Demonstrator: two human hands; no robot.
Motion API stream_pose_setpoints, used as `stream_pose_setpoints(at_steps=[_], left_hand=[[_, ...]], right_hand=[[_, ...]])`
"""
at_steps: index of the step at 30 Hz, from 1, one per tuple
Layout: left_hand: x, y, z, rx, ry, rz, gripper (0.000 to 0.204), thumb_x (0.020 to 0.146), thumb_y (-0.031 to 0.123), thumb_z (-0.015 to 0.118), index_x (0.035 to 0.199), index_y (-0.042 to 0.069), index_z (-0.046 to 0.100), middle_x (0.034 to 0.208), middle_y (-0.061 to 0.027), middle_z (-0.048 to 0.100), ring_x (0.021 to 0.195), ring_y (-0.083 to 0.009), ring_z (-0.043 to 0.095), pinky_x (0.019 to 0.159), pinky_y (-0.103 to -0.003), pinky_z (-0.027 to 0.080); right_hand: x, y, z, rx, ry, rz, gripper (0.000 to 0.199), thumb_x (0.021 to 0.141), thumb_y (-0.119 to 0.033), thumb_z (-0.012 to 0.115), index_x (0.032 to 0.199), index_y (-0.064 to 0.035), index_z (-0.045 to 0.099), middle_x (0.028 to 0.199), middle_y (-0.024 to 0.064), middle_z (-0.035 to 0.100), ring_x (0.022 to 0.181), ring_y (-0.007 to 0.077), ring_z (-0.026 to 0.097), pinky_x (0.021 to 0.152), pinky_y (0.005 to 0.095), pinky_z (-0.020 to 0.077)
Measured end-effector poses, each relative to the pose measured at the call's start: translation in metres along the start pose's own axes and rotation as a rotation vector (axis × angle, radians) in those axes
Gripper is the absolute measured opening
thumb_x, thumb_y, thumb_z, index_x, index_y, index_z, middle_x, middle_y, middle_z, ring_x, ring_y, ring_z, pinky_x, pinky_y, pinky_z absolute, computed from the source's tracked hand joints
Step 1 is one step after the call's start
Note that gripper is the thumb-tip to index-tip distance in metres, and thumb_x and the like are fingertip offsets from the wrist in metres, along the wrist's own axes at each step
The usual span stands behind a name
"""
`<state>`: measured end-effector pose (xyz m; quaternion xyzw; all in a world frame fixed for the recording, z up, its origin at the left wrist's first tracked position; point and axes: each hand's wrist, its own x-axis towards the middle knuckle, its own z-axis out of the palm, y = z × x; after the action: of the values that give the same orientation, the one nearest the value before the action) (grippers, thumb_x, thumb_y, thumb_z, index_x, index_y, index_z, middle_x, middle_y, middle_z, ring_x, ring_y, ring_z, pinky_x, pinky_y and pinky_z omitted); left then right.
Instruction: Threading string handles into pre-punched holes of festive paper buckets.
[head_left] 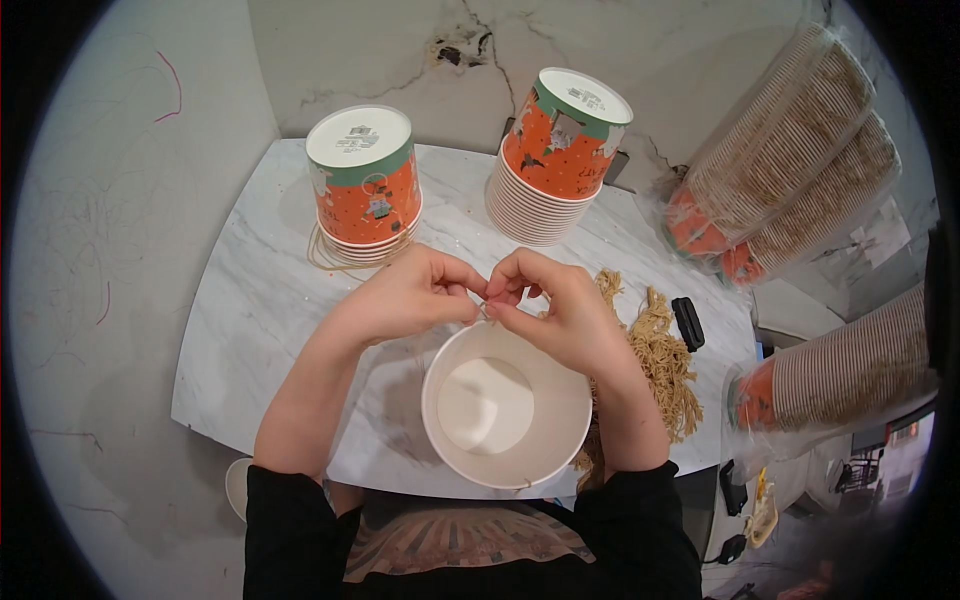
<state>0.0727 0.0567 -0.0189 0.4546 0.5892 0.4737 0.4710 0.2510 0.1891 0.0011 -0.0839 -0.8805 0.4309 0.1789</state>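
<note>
A white-lined paper bucket stands with its mouth up at the front of the table, close to my body. At its far rim my left hand and my right hand meet, thumbs and forefingers pinched together. A short bit of thin tan cord shows between the fingertips; most of it is hidden by them. Another small cord end pokes out at the near rim. Right of the bucket, partly under my right forearm, lies a heap of tan twisted cords.
Two upside-down stacks of orange and green buckets, a short one and a taller one, stand at the back. Loose cord loops beside the short stack. A black object lies near the heap. Wrapped bucket stacks lean at right.
</note>
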Motion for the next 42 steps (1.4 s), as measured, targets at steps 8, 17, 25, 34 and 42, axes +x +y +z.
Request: stream_pose_setpoints(at_steps=[8,17,25,34,42], left_hand=[[0.006,-0.004,-0.001,-0.099,0.030,-0.043,0.013,0.081,0.006,0.067,0.091,-0.001,0.070,0.079,-0.0048,0.073,0.067,-0.0044,0.063,0.054,-0.021,0.043],[0.008,-0.006,0.003,-0.129,0.063,-0.060,0.007,0.084,0.007,0.068,0.087,0.001,0.065,0.077,-0.0055,0.072,0.057,-0.0047,0.059,0.049,-0.019,0.041],[0.008,-0.006,0.002,-0.100,0.055,-0.070,0.005,0.087,0.008,0.066,0.086,0.003,0.066,0.076,-0.0034,0.070,0.060,-0.0062,0.064,0.052,-0.019,0.044],[0.007,-0.006,0.000,-0.141,0.017,-0.085,0.011,0.085,0.013,0.065,0.085,0.002,0.067,0.077,-0.0024,0.069,0.060,-0.0056,0.057,0.053,-0.021,0.043],[0.009,-0.011,-0.001,-0.108,0.082,-0.019,0.007,0.080,0.009,0.067,0.082,0.001,0.065,0.075,0.0008,0.062,0.061,-0.0051,0.053,0.053,-0.023,0.042]], right_hand=[[-0.004,-0.009,0.001,-0.157,0.003,-0.040,0.014,0.080,-0.009,0.078,0.088,-0.0019,0.069,0.082,0.0072,0.070,0.080,0.0197,0.068,0.073,0.0330,0.0523],[-0.005,-0.008,0.011,-0.371,0.081,-0.091,0.027,0.073,-0.022,0.087,0.084,-0.0035,0.070,0.078,0.0083,0.069,0.076,0.0249,0.067,0.068,0.0358,0.0521],[-0.005,-0.004,0.015,-0.262,0.130,-0.046,0.021,0.077,-0.016,0.082,0.083,-0.0002,0.070,0.078,0.0100,0.070,0.074,0.0240,0.068,0.066,0.0356,0.0521],[-0.004,-0.002,0.011,-0.277,0.116,-0.078,0.014,0.080,-0.007,0.075,0.089,0.0003,0.069,0.083,0.0111,0.070,0.078,0.0243,0.069,0.069,0.0361,0.0538],[-0.004,-0.006,0.013,-0.321,0.091,-0.118,0.012,0.079,-0.005,0.074,0.090,-0.0023,0.070,0.083,0.0098,0.068,0.079,0.0264,0.069,0.070,0.0355,0.0542]])
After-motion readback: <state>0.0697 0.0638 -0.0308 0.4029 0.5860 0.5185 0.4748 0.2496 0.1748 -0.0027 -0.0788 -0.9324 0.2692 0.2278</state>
